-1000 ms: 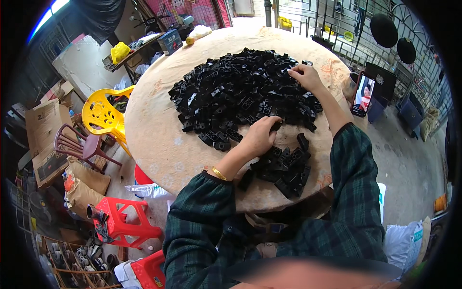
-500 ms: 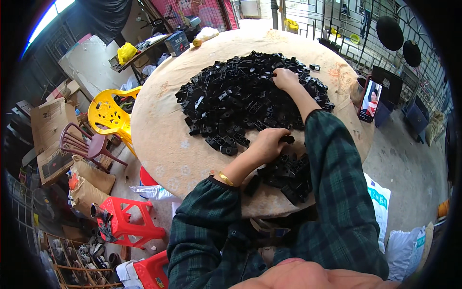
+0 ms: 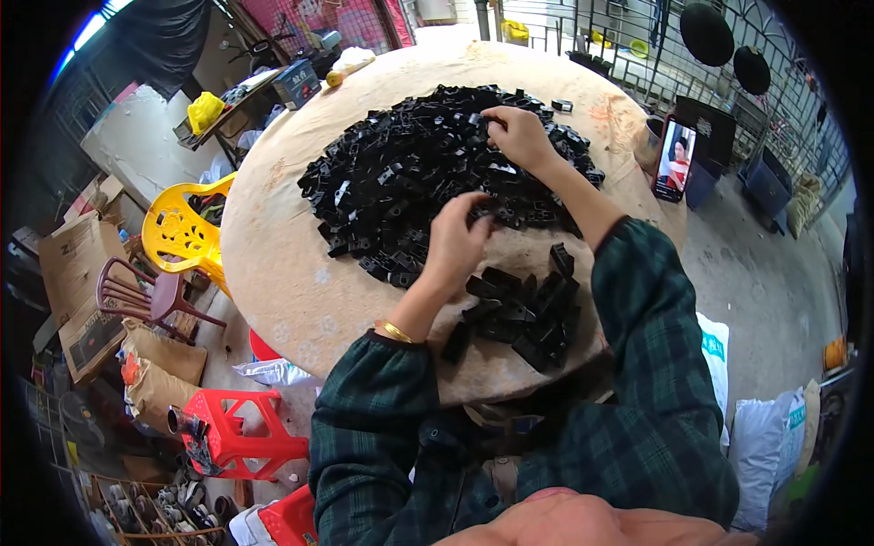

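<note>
A broad heap of small black plastic parts (image 3: pixel 391 173) covers the far middle of the round table. Over its right side, my right hand (image 3: pixel 523 138) is closed in a pinch, with a small black plastic part (image 3: pixel 476 120) at its fingertips. My left hand (image 3: pixel 455 241), a gold bangle at the wrist, hovers at the heap's near edge. Its fingers are curved and a little blurred, with a gap between thumb and forefinger and no part visible in them. Closer to me lies a smaller pile of black plastic parts (image 3: pixel 523 314), by the table's near edge.
A pale patterned cloth (image 3: pixel 282 264) covers the table. On the right edge a phone (image 3: pixel 675 162) stands upright against a round container. One loose part (image 3: pixel 563 106) sits beyond the heap. To the left are a yellow chair (image 3: pixel 177 227) and a red stool (image 3: pixel 237 428); white sacks (image 3: pixel 765 446) stand right.
My left hand has let go of a black part and moved forward to the heap's edge. That smaller pile is now more exposed. The whole view has shifted slightly.
</note>
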The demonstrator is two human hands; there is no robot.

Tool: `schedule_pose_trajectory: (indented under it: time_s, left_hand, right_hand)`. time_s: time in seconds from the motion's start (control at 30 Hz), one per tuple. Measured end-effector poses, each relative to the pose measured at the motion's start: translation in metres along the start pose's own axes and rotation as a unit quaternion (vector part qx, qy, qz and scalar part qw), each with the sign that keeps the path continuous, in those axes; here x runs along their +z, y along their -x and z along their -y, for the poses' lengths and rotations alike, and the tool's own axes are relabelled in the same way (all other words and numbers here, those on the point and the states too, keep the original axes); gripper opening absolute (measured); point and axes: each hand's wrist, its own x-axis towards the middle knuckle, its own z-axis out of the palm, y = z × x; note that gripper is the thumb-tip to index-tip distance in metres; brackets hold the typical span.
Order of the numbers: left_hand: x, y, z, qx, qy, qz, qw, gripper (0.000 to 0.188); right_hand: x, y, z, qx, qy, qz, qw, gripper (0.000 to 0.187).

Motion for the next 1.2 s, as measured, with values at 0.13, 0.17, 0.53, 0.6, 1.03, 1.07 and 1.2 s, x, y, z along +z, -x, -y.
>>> schedule_pose_trajectory:
  time_s: [0.13,0.17,0.53,0.6,1.03,1.07,1.2]
  left_hand:
    - [-0.007,-0.005,-0.012,-0.077,0.121,0.008,0.99,0.025]
    - [-0.006,-0.005,-0.015,-0.123,0.226,-0.001,0.966,0.025]
    - [0.004,-0.002,-0.007,-0.155,0.431,0.02,0.889,0.021]
    - [0.002,-0.001,-0.011,-0.112,0.285,0.003,0.952,0.022]
    - [0.014,0.006,-0.032,0.066,-0.079,-0.059,0.993,0.029]
    - [0.012,0.008,-0.03,0.064,-0.082,-0.063,0.993,0.029]
    - [0.014,0.014,-0.038,-0.003,0.124,-0.054,0.991,0.034]
  right_hand:
    - [-0.047,0.051,0.039,0.133,-0.273,0.135,0.943,0.026]
    - [-0.054,0.062,0.044,0.15,-0.284,0.138,0.937,0.027]
    - [-0.026,0.111,0.055,0.15,-0.372,0.1,0.91,0.02]
    - [-0.025,0.112,0.052,0.134,-0.355,0.083,0.922,0.02]
    - [-0.03,0.114,0.048,-0.092,-0.11,-0.042,0.989,0.02]
    - [-0.031,0.115,0.052,-0.094,-0.115,-0.039,0.988,0.02]
    - [-0.036,0.119,0.065,-0.125,-0.051,-0.067,0.989,0.022]
